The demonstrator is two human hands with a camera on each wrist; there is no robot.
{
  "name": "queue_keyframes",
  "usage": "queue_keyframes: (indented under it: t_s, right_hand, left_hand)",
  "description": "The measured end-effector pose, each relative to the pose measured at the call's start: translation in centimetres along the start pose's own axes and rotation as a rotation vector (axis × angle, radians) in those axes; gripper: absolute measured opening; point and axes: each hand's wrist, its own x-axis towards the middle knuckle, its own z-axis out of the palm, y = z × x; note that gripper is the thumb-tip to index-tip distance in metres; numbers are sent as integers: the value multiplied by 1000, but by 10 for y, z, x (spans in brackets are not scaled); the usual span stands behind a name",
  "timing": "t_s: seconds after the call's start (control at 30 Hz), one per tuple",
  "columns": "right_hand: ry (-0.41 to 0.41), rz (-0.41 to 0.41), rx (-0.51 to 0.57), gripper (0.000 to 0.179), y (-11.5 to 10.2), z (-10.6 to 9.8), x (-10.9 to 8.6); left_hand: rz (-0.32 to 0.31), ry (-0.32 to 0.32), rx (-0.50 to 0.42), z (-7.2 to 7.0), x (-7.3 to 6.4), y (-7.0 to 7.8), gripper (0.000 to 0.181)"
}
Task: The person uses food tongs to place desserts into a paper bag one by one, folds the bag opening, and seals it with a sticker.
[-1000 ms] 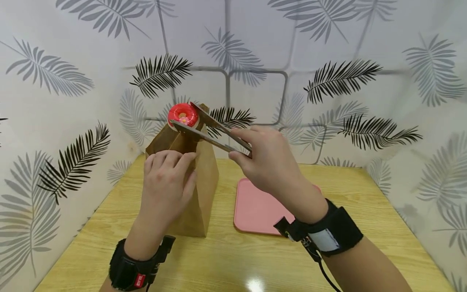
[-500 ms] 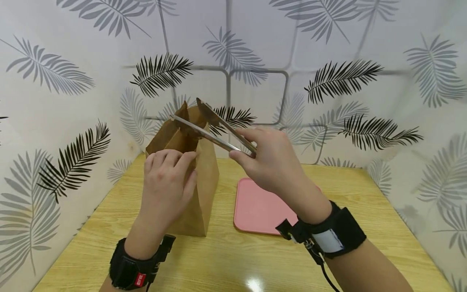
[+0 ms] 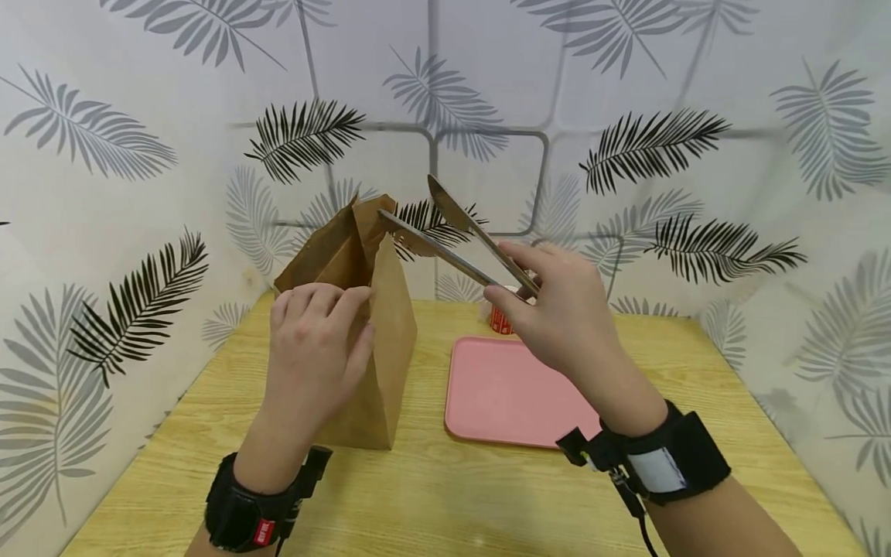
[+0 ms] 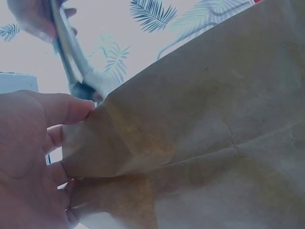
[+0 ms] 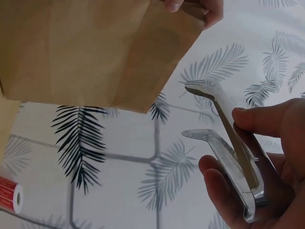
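My left hand grips the near rim of a brown paper bag, which stands upright with its mouth spread apart. In the left wrist view the thumb is on one side of the paper and the fingers are curled at its edge. My right hand holds metal tongs up to the right of the bag's mouth. The tong arms are spread, with nothing between the tips. The bottom of the bag is hidden from the head view.
A pink tray lies on the wooden table right of the bag, partly behind my right forearm. Beyond it is a red cylinder, mostly covered by the right hand. Leaf-patterned cloth hangs close behind the table.
A red toy donut was between the tongs over the bag's mouth; it dropped out of view there. The tongs spread and moved right, away from the bag. The left hand stayed put.
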Motion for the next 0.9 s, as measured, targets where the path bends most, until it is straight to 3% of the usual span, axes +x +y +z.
queue_keyframes:
  t_s: [0.47,0.9]
  right_hand:
    - [-54,200,-38,51,83,24,-37]
    - [-226,354,-17,54,127,72,-64]
  left_hand:
    - [1,14,14,4,1,3,27]
    - [-6,24,33,7,3,4,29]
